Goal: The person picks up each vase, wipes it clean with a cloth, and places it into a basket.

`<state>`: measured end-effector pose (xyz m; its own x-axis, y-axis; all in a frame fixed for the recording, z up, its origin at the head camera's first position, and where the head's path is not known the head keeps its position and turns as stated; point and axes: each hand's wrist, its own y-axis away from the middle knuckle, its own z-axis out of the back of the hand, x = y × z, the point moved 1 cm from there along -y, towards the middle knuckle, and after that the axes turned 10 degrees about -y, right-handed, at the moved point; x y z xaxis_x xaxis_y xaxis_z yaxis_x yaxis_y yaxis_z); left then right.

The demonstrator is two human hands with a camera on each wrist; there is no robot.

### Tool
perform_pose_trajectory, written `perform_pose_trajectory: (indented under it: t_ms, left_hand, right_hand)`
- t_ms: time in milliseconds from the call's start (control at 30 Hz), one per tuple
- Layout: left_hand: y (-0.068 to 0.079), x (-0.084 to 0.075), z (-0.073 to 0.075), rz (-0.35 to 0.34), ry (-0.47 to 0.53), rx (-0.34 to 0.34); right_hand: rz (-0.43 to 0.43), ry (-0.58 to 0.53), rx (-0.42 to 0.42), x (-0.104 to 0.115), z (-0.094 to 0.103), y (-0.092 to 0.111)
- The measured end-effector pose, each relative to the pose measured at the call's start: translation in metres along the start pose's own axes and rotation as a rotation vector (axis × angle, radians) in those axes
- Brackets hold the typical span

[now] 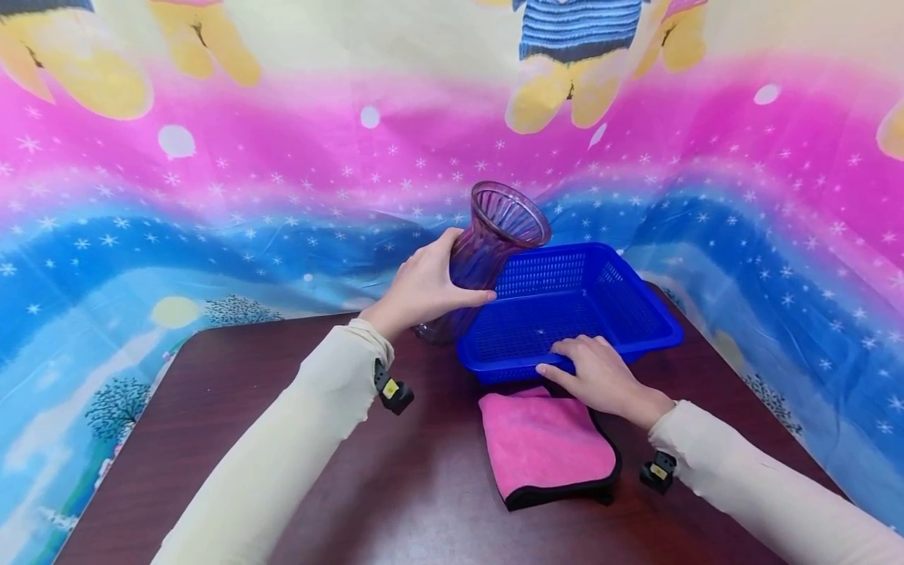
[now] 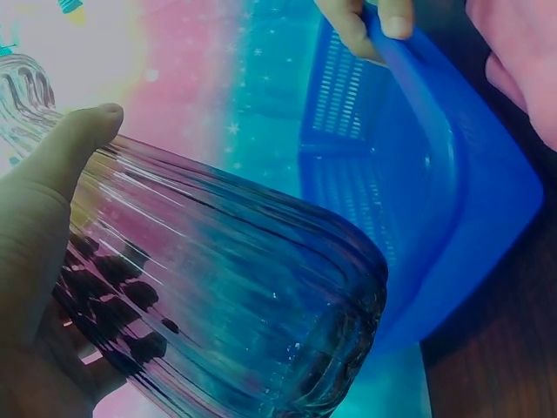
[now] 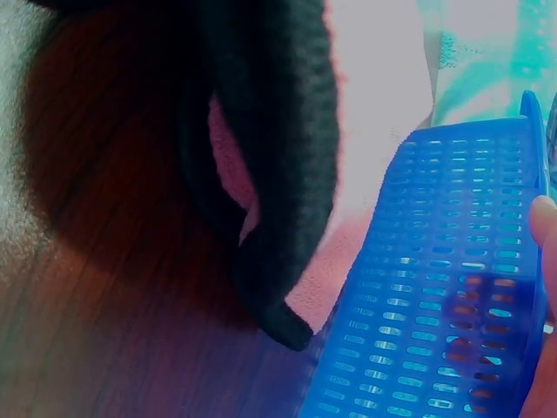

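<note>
A ribbed, purple-tinted glass vase (image 1: 487, 243) is tilted, its flared mouth up and to the right, beside the left end of a blue plastic basket (image 1: 565, 314). My left hand (image 1: 427, 286) grips the vase round its middle, thumb across the near side; in the left wrist view its fingers (image 2: 130, 305) show through the glass. With my right hand (image 1: 603, 377) I pinch the basket's near rim. The right wrist view shows the thumb (image 3: 544, 222) outside the slotted wall, the fingers dimly visible behind it. Nothing shows inside the basket.
A folded pink cloth (image 1: 551, 443) with black edging lies on the dark wood table (image 1: 247, 408), just in front of the basket and below my right hand. A printed fabric backdrop (image 1: 318, 157) hangs behind the table and along its sides.
</note>
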<state>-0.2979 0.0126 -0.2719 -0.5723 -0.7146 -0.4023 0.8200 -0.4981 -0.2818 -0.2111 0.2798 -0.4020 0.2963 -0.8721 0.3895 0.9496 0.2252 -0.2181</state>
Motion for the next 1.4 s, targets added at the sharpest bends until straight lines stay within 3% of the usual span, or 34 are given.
perform_pose_trajectory:
  t_ms: [267, 633, 1067, 1400]
  left_hand:
    - [-0.015, -0.015, -0.01, -0.014, 0.008, 0.011]
    - [-0.03, -0.027, -0.034, -0.076, 0.009, 0.025]
    - [-0.041, -0.03, -0.063, -0.081, 0.032, 0.089]
    - [-0.044, -0.043, -0.085, -0.091, -0.065, 0.099]
  right_hand:
    - [-0.01, -0.016, 0.026, 0.0, 0.002, -0.002]
    - [-0.02, -0.032, 0.031, 0.0, 0.004, -0.003]
    - [-0.003, -0.035, 0.042, 0.0, 0.006, -0.005]
    - [-0.004, -0.05, 0.043, -0.002, 0.005, -0.005]
